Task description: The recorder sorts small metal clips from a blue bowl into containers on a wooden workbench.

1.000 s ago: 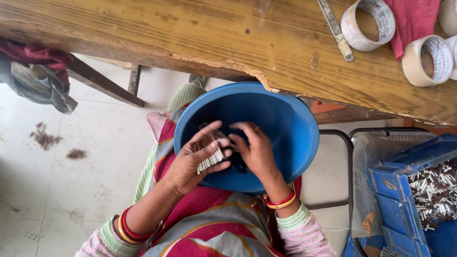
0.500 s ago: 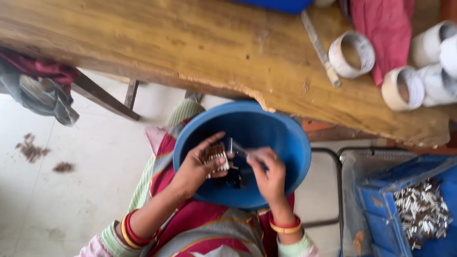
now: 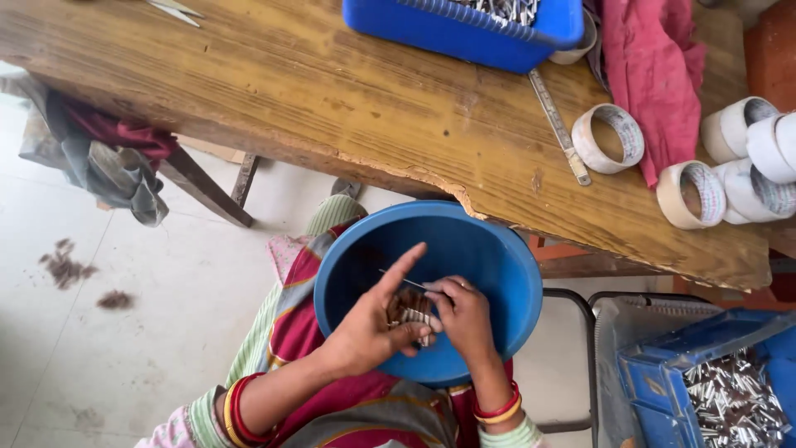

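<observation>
A round blue plastic basin [image 3: 497, 257] rests on my lap under the table edge. Over it, my left hand [image 3: 373, 319] grips a small bundle of thin brown-and-silver sticks [image 3: 408, 309], with the index finger pointing up. My right hand [image 3: 464, 315] sits right beside it, pinching the bundle's top end, with a thin thread or wire [image 3: 402, 280] running off it to the left. Both wrists carry red and yellow bangles.
A worn wooden table [image 3: 332, 91] spans the top, bearing a blue crate [image 3: 464, 29] of silver pieces, a metal ruler [image 3: 560, 124], several tape rolls [image 3: 609, 137] and a pink cloth [image 3: 651, 75]. Another blue crate [image 3: 713, 390] of silver pieces stands at the lower right. Bundled clothes [image 3: 108, 158] hang at the left.
The view has tilted up, showing more of the table and the far crate. My hands have lifted together over the basin, and my left index finger now points up.
</observation>
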